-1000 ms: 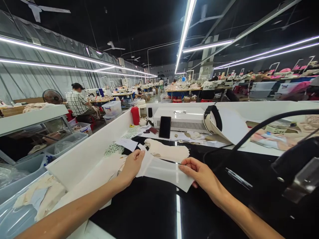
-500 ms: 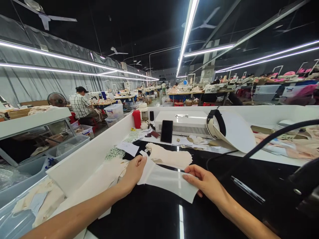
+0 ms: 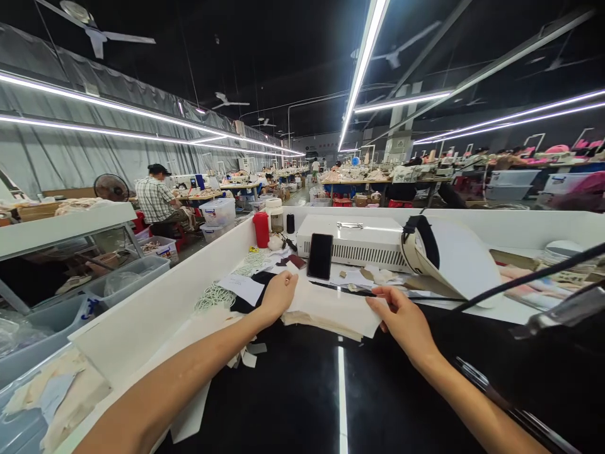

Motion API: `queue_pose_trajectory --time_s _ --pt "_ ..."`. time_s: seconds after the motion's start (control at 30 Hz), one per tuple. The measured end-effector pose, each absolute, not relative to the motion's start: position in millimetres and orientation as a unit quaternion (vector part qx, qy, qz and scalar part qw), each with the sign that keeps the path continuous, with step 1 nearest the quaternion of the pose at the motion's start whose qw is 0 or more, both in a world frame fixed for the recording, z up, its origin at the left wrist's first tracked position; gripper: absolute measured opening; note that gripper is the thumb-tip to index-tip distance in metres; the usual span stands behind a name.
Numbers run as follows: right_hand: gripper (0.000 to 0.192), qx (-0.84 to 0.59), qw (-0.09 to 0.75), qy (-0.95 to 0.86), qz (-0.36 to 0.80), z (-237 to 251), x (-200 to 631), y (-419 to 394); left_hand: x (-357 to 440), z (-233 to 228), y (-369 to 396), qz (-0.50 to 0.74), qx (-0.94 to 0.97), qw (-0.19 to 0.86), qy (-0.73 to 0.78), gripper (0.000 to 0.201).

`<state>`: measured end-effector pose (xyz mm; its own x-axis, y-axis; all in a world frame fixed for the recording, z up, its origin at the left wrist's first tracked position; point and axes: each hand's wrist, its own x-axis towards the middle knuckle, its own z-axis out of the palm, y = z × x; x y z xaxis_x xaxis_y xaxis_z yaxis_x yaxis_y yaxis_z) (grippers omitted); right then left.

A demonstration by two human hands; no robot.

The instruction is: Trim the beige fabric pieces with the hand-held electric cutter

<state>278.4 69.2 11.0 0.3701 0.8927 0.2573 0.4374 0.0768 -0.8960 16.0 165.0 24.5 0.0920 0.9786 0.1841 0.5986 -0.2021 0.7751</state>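
Note:
A white fabric piece [image 3: 338, 304] stretches between my two hands at the far part of the black tabletop [image 3: 283, 403]. It lies over a stack of cream cut fabric pieces [image 3: 321, 325], whose front edges show beneath it. My left hand [image 3: 278, 296] is closed at the piece's left end, with the thumb and forefinger together. At the right end, the thumb and fingers of my right hand [image 3: 401, 318] pinch the edge. How far the piece touches the stack I cannot tell.
A phone [image 3: 320, 256] leans against a white vented box [image 3: 354, 243]. Right of it stands a white sun visor [image 3: 454, 258]. A black cable [image 3: 534, 274] arches across the right. Light green cord [image 3: 215, 297] and fabric scraps lie left, along a white side panel [image 3: 155, 309].
Both hands have moved away from me, carrying the white fabric piece from above the black tabletop onto the cream stack. The view has shifted slightly.

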Motion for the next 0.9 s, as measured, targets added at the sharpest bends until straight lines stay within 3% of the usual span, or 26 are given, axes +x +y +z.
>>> queue_pose_trajectory --time_s 0.27,0.6,0.73,0.9 --pt "0.027 -0.65 0.478 -0.571 0.15 -9 285 89 14 10 169 0.303 0.682 0.287 0.6 0.036" --pt "0.03 -0.619 0.461 -0.625 0.119 -18 278 78 -2 23 155 0.261 0.663 0.365 0.599 0.035" --pt "0.032 -0.611 0.466 -0.629 0.121 -15 272 62 -41 52 134 0.254 0.689 0.314 0.602 0.031" --pt "0.03 -0.594 0.462 -0.642 0.147 -11 261 39 -117 85 90 0.24 0.731 0.169 0.616 0.021"
